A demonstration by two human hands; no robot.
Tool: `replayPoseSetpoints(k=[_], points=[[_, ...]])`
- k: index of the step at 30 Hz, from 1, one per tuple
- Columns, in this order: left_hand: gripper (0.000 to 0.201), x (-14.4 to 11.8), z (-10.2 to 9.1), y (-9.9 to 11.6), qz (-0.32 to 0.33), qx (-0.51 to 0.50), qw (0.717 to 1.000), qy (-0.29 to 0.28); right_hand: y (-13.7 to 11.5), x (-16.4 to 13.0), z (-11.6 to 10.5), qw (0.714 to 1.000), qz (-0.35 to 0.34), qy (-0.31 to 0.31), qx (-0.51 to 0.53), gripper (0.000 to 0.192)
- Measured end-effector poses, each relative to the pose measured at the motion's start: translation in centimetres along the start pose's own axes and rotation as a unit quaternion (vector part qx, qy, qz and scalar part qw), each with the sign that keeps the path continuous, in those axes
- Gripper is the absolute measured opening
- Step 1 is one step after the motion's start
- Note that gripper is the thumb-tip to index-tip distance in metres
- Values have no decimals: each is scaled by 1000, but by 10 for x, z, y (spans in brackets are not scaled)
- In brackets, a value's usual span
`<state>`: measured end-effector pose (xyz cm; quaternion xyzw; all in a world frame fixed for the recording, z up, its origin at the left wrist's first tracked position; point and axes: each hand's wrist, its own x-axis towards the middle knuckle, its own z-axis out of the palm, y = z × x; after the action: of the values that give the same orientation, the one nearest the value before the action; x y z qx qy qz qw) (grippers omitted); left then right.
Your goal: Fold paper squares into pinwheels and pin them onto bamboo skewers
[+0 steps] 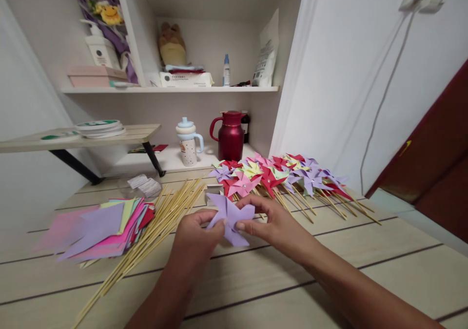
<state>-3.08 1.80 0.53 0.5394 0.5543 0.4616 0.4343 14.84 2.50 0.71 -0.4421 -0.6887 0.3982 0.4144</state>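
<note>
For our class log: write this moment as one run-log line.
left hand: holds purple paper pinwheel | right hand: holds same pinwheel | wooden sticks left | finished pinwheels behind

Pale plank bench bearing stacked paper squares, loose bamboo sticks, and finished pinwheels at rear.

white walls | wall shelf | pale plank table
</note>
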Motion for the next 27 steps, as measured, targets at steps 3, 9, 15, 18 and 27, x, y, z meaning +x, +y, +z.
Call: replayPoseSetpoints(k=[3, 9, 15, 18, 27], points=[[24, 2, -2, -1, -15, -51, 999, 10, 1, 1, 2, 997, -19, -2, 75, 36], [24, 5, -4, -5, 22, -64, 997, 41, 9, 3, 9, 983, 27, 32, 178, 66], [25, 3, 3, -8, 41, -50, 996, 64, 12, 3, 14, 983, 19, 0, 182, 50], [20, 0, 7, -7, 61, -38, 995, 66, 12, 2, 15, 980, 38, -5, 194, 42], [17, -1, 10, -9, 66, -53, 995, 53, 5, -1, 17, 962, 51, -11, 268, 32]])
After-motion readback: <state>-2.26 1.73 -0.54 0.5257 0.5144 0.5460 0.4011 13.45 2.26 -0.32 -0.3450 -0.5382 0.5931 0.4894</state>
